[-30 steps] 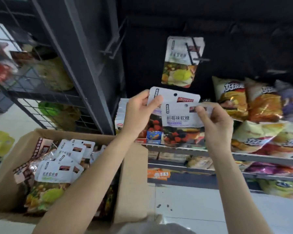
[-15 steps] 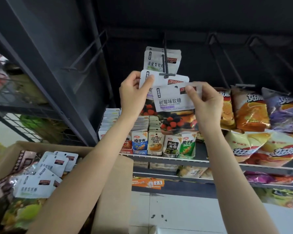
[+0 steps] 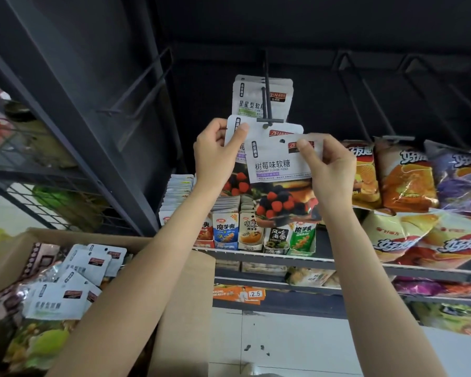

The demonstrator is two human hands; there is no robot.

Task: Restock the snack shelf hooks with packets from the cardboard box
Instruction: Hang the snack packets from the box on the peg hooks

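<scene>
Head view: right hand [image 3: 328, 170] partly hides raspberry packet [image 3: 279, 170].

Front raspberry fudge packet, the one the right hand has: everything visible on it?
The front raspberry fudge packet is a glossy plastic pouch: white header with a punched hang hole, a dark red logo and Chinese text over "RASPBERRY FLAVOUR FUDGE", with a berry picture below. It is upright, slightly tilted, just below the hook's crossbar and not yet threaded. The right hand pinches its top right corner; a second packet sits behind it.
</scene>
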